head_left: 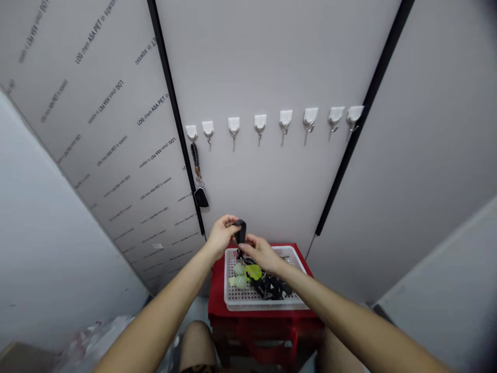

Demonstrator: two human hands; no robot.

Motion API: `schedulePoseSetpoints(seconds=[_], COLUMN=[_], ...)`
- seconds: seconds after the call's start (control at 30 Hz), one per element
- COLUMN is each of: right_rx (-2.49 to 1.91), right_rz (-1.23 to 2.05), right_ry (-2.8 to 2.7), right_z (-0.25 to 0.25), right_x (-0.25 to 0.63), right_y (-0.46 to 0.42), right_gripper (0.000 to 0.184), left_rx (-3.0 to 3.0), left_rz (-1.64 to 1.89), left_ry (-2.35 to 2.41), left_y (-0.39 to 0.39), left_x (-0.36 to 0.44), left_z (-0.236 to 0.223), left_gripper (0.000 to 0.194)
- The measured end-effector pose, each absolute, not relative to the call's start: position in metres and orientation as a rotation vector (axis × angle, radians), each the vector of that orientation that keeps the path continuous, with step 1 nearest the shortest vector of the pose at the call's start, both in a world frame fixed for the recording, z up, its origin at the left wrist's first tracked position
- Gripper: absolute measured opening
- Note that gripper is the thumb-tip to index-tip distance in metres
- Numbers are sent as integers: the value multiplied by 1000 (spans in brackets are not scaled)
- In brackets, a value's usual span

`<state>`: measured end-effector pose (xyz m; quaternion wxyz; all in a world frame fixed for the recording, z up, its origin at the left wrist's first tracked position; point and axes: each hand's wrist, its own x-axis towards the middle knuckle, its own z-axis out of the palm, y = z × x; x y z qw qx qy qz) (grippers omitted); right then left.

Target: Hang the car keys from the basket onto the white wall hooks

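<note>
Above the far left part of a white perforated basket [267, 305], my left hand [223, 234] pinches the top of a black strap loop [241, 230]. My right hand [261, 253] grips the same strap lower down, its thumb and fingers closed near the metal fitting. Below the hands, a yellow-green tag [253, 272] and pale green round pieces [239, 274] hang or lie over the basket; whether they are joined to the strap I cannot tell. Several dark keys and fobs [269, 287] lie heaped in the basket, partly hidden by my right hand and forearm.
Several white adhesive hooks [260, 122] run in a row across the pale cabinet door. On the leftmost one hangs a braided key strap with a black fob [201, 197]. The basket stands on a red box-like bag [217, 305]. Clear plastic bags [93, 344] lie at lower left.
</note>
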<state>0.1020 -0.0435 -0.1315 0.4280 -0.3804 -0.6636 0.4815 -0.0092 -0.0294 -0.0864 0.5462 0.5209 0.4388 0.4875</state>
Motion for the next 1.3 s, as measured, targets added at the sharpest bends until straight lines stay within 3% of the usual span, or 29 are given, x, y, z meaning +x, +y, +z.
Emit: schedulePoseSetpoints(seconds=[0.23, 0.4, 0.67, 0.87, 1.3], right_rx=[-917, -853, -899, -948, -1186], right_rz=[1037, 923, 742, 536, 413], right_ry=[-1647, -1701, -1648, -1648, -1677], right_z=[-78, -48, 6, 28, 25], right_x=[104, 98, 70, 55, 52], right_y=[-38, -19, 14, 36, 46], right_gripper=[14, 19, 23, 24, 26], left_rx=[1398, 1533, 1667, 1999, 2209], left_rz=[1115, 1107, 1616, 1827, 1741], left_ry=[1062, 1060, 1271, 1473, 1730], left_y=[-24, -16, 20, 47, 55], left_x=[-18, -34, -52, -57, -58], left_z=[-21, 14, 65, 82, 80], left_gripper=[10, 17, 19, 24, 21])
